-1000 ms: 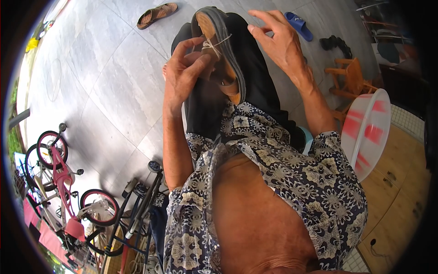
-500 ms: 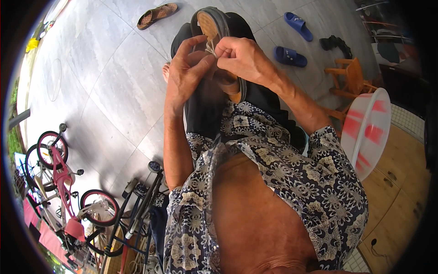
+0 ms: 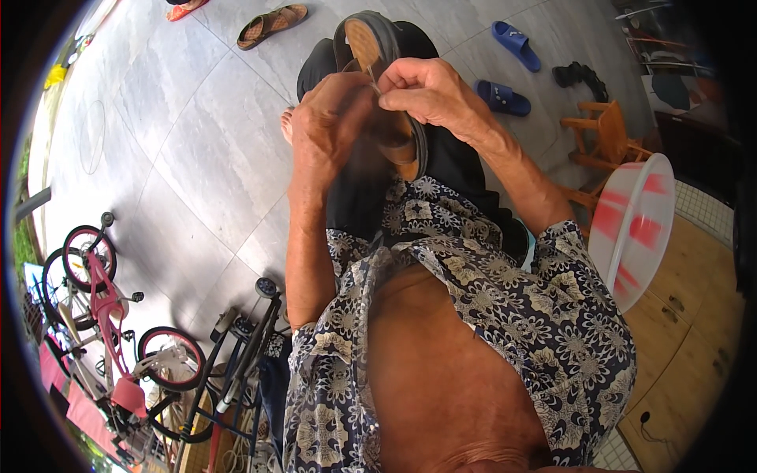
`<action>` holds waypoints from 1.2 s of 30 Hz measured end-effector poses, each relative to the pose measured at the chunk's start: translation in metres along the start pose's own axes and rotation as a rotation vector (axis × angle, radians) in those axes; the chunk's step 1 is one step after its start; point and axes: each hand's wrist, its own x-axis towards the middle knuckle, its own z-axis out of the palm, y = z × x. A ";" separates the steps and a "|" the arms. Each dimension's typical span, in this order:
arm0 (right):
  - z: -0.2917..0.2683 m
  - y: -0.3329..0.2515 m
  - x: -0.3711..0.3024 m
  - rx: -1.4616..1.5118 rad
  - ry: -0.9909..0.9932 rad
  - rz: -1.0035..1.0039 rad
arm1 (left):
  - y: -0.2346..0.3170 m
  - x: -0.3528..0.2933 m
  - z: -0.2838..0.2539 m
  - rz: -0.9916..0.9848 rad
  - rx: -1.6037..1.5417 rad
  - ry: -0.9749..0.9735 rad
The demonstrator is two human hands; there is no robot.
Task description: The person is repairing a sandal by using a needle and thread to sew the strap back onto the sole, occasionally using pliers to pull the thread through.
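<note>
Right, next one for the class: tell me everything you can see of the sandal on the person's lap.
The sandal has a tan insole, a thick dark sole and a brown, leather-like strap across its nearer part. It lies lengthwise on black trousers, insole up, with the sole's right edge showing. The left grip hides much of its middle; the right grip is close above, beside thin string. Whether either presses the sandal is unclear.

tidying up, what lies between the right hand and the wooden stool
In the head view, one blue slipper lies on the floor between the right hand and the wooden stool.
</note>
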 end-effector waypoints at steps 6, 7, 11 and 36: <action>0.012 0.016 0.009 -0.279 0.157 -0.174 | -0.002 -0.004 0.006 -0.244 -0.363 0.110; 0.013 0.017 0.011 -0.279 0.152 -0.174 | -0.006 -0.005 0.008 -0.265 -0.480 0.145; 0.009 0.023 0.012 -0.218 0.148 -0.195 | -0.009 -0.006 0.010 -0.291 -0.496 0.160; 0.016 0.006 0.011 -0.108 0.045 -0.143 | -0.011 -0.008 0.007 -0.237 -0.377 0.143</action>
